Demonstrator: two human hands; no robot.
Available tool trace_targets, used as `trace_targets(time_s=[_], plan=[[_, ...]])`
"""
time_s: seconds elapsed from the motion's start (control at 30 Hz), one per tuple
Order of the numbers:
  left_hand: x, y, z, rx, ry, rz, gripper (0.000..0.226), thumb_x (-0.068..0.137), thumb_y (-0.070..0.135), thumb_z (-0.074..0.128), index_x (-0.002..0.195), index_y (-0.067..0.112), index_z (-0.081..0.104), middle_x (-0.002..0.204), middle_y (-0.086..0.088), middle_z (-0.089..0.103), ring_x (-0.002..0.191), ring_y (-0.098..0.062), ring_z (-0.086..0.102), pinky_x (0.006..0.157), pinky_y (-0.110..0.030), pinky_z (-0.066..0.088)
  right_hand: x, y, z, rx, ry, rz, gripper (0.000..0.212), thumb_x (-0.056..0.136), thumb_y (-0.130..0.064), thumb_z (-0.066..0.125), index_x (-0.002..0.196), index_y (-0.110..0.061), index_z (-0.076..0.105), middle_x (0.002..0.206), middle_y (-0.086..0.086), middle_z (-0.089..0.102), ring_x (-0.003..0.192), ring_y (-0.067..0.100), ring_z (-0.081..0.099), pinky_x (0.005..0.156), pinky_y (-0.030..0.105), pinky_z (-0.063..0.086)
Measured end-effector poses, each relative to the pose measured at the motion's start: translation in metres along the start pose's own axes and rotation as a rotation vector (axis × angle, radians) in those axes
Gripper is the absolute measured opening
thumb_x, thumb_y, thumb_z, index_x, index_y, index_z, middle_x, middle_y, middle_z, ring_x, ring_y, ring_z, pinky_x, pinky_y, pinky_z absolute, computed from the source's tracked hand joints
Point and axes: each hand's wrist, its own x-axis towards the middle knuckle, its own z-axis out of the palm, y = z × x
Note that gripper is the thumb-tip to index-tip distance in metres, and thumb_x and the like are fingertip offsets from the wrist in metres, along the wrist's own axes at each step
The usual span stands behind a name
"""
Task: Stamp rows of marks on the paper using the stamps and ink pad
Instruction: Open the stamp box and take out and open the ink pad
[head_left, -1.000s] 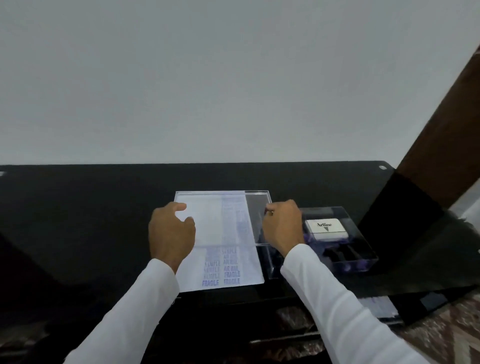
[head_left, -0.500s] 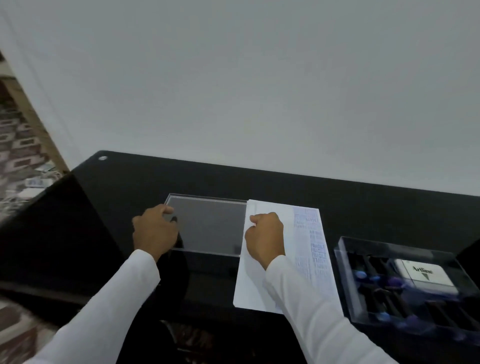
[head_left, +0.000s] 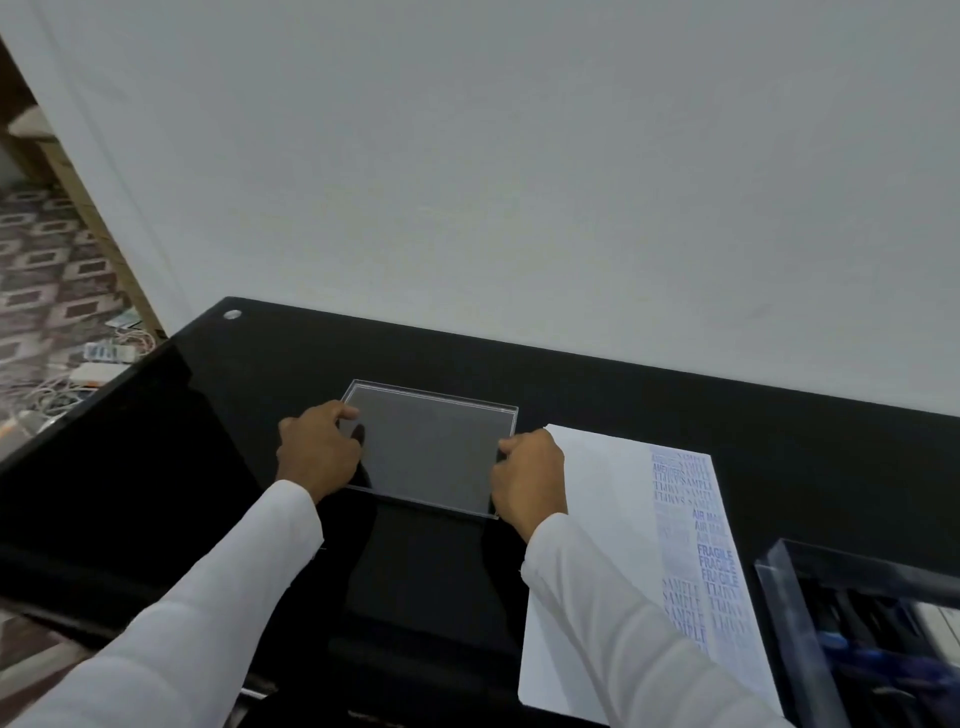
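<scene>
Both hands grip a clear, flat rectangular acrylic tray lying on the glossy black table. Left hand: fingers curled over the tray's left edge, thumb on top. Right hand: fingers curled round the tray's right edge. White sleeves on both arms.

White sheet of paper lies flat just right of the tray, under the right forearm. Blue stamped marks (SAMPLE, AIR MAIL, FRAGILE) run in columns along its right side.

Clear plastic box at far right, holding dark stamps, blurred.
</scene>
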Motion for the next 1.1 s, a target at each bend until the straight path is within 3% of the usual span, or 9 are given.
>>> trace_targets(time_s=[0.33, 0.5, 0.6, 0.73, 0.93, 1.03, 1.1], plan=[[0.009, 0.005, 0.007, 0.110, 0.011, -0.005, 0.037, 0.094, 0.011, 0.059, 0.126, 0.028, 0.064, 0.141, -0.006, 0.054, 0.135, -0.034, 0.033, 0.110, -0.053, 0.034, 0.009, -0.006, 0.007, -0.237, -0.053, -0.093, 0.013, 0.091, -0.010, 0.059, 0.096, -0.009, 0.071, 0.103, 0.010, 0.063, 0.089, 0.023, 0.062, 0.080, 0.033, 0.056], [-0.004, 0.000, 0.008, 0.161, 0.108, 0.027, 0.035, 0.094, 0.029, 0.062, 0.129, 0.024, 0.062, 0.135, -0.010, 0.043, 0.124, -0.033, 0.044, 0.106, -0.054, 0.042, -0.008, -0.005, 0.006, -0.293, 0.038, -0.287, 0.024, 0.097, -0.022, 0.054, 0.113, -0.014, 0.069, 0.134, 0.008, 0.049, 0.116, 0.026, 0.045, 0.094, 0.036, 0.047], [-0.010, -0.003, 0.008, 0.269, 0.063, 0.068, 0.033, 0.095, 0.036, 0.060, 0.125, 0.024, 0.062, 0.131, -0.010, 0.042, 0.121, -0.032, 0.044, 0.102, -0.053, 0.046, -0.014, -0.001, 0.008, -0.373, -0.039, -0.344, 0.031, 0.101, -0.033, 0.047, 0.120, -0.016, 0.065, 0.135, 0.007, 0.051, 0.121, 0.025, 0.045, 0.100, 0.036, 0.044], [-0.021, 0.007, 0.005, 0.307, 0.013, 0.067, 0.041, 0.097, 0.037, 0.058, 0.135, 0.023, 0.055, 0.143, -0.013, 0.038, 0.128, -0.035, 0.042, 0.103, -0.055, 0.045, -0.017, 0.001, 0.002, -0.382, -0.102, -0.344, 0.039, 0.103, -0.039, 0.043, 0.129, -0.016, 0.060, 0.143, 0.007, 0.047, 0.132, 0.025, 0.042, 0.108, 0.038, 0.040], [-0.044, 0.026, 0.006, 0.289, 0.047, 0.184, 0.047, 0.095, 0.036, 0.061, 0.138, 0.018, 0.055, 0.138, -0.015, 0.049, 0.121, -0.035, 0.051, 0.102, -0.053, 0.046, -0.028, 0.004, -0.037, -0.377, -0.098, -0.352, 0.049, 0.104, -0.044, 0.034, 0.141, -0.015, 0.050, 0.149, 0.007, 0.045, 0.141, 0.026, 0.036, 0.116, 0.038, 0.029], [-0.061, 0.042, 0.014, 0.340, 0.009, 0.277, 0.049, 0.095, 0.045, 0.050, 0.133, 0.016, 0.059, 0.130, -0.013, 0.059, 0.115, -0.033, 0.057, 0.101, -0.052, 0.047, -0.037, 0.015, -0.061, -0.434, -0.099, -0.348, 0.052, 0.105, -0.045, 0.032, 0.146, -0.015, 0.044, 0.154, 0.008, 0.040, 0.145, 0.026, 0.031, 0.120, 0.037, 0.021], [-0.074, 0.055, 0.022, 0.349, -0.015, 0.337, 0.050, 0.094, 0.047, 0.049, 0.134, 0.018, 0.058, 0.130, -0.010, 0.060, 0.115, -0.031, 0.058, 0.107, -0.054, 0.043, -0.044, 0.026, -0.077, -0.439, -0.098, -0.295, 0.055, 0.104, -0.049, 0.032, 0.149, -0.017, 0.040, 0.157, 0.007, 0.035, 0.147, 0.026, 0.027, 0.120, 0.039, 0.020]])
